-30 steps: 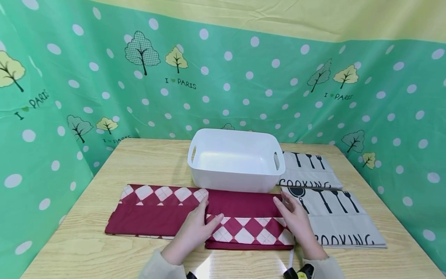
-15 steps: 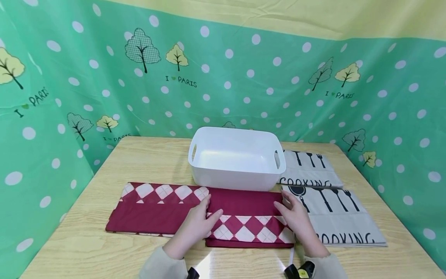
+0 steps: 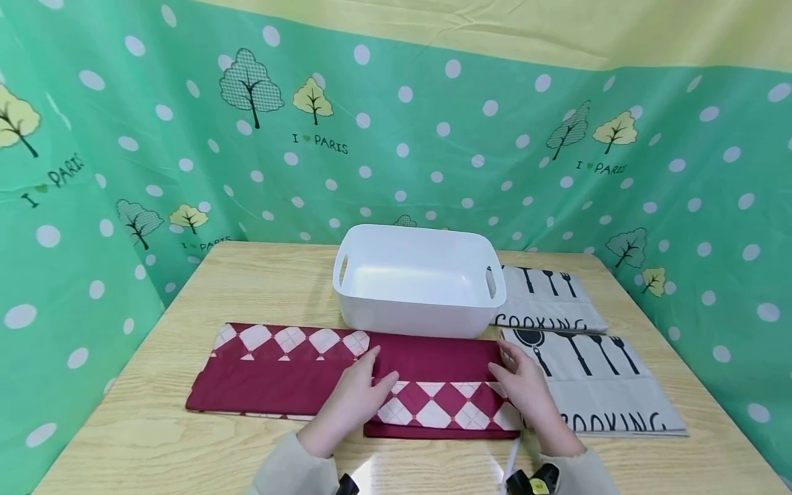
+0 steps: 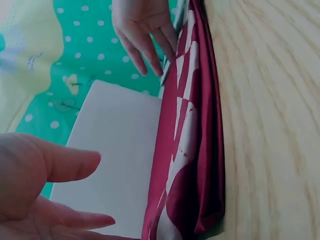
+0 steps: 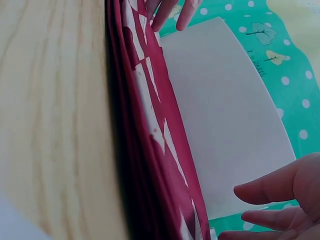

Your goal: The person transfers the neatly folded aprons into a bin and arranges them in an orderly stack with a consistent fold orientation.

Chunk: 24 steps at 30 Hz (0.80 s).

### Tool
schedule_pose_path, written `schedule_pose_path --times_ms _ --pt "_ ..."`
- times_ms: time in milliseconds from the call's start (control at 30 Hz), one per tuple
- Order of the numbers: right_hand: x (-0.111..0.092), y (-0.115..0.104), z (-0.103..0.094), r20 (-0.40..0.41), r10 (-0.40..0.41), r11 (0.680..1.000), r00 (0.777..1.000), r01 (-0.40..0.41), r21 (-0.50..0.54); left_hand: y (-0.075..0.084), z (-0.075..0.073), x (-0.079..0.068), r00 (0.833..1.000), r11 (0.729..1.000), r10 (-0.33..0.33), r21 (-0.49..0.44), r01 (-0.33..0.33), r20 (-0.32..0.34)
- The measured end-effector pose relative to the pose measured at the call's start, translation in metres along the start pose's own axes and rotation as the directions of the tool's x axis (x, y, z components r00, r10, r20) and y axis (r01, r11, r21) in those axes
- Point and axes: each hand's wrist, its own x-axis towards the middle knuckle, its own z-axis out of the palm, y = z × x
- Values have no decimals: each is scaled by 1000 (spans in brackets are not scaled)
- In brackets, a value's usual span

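A folded maroon cloth with a white diamond band (image 3: 433, 359) lies flat in front of the basket, between my two hands. At its left edge is my left hand (image 3: 353, 395), thumb and fingers spread, the thumb reaching over the patterned band. My right hand (image 3: 527, 390) is at the opposite edge, its fingers relaxed and the thumb pointing inward. The wrist views show the stacked layers of the maroon cloth (image 4: 202, 125) side-on, with the left thumb (image 4: 70, 162) and right thumb (image 5: 267, 190) apart from the fingers. Neither hand grips anything.
Behind the cloth stands a white basket (image 3: 408, 320) with side handle holes. Another folded maroon cloth (image 3: 266, 386) lies to the left. Two folded grey cloths printed with "COOKING" and utensils, a near one (image 3: 609, 395) and a far one (image 3: 544, 302), lie on the right.
My left hand has shifted slightly to the right over the cloth's edge. My right hand and the cloths stay nearly where they were.
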Motion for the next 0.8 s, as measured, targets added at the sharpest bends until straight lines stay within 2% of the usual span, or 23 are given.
schedule_pose_path --times_ms 100,200,367,433,633,800 --pt "2 0 -3 14 15 997 1000 -16 70 -2 -5 4 1000 997 -17 -82 15 -17" --pt "4 0 -8 24 37 987 999 -40 154 -7 -11 9 999 982 -35 -187 30 -23" --pt "9 6 -17 55 86 951 995 -98 292 -14 -16 14 997 937 -74 -342 71 4" --pt "9 9 -19 73 105 931 992 -124 343 -15 -16 14 997 928 -79 -365 78 12" --pt "10 13 -25 131 132 868 983 -178 463 -15 -18 13 997 926 -81 -369 82 17" --pt "10 15 -26 159 128 850 979 -191 492 -14 -20 12 996 927 -81 -366 84 23"
